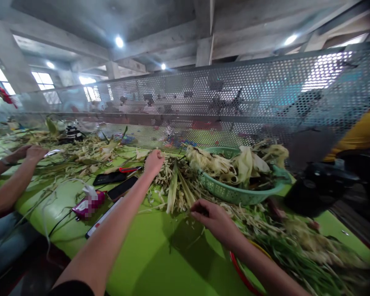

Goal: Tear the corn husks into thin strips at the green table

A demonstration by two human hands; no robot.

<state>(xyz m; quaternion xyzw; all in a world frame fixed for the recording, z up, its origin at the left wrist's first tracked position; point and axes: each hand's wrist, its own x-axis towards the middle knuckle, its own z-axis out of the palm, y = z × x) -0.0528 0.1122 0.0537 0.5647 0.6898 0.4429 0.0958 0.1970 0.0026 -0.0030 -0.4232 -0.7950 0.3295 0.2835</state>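
My left hand reaches to the far side of the green table, its fingers curled over a heap of dried plant scraps. What it grips, if anything, is hidden. Nearer to me, my right hand hangs low over the table with thumb and fingers drawn together. Whatever is between those fingertips is too small to name. Pale, husk-like leaf strips fan out between both hands, their ends close to the right fingertips.
A green basket of husks stands right of centre. Green stalks lie at the right, by a red-rimmed round object. Phones and a purple tissue pack lie left. Another person's hands work far left. A perforated metal screen runs behind.
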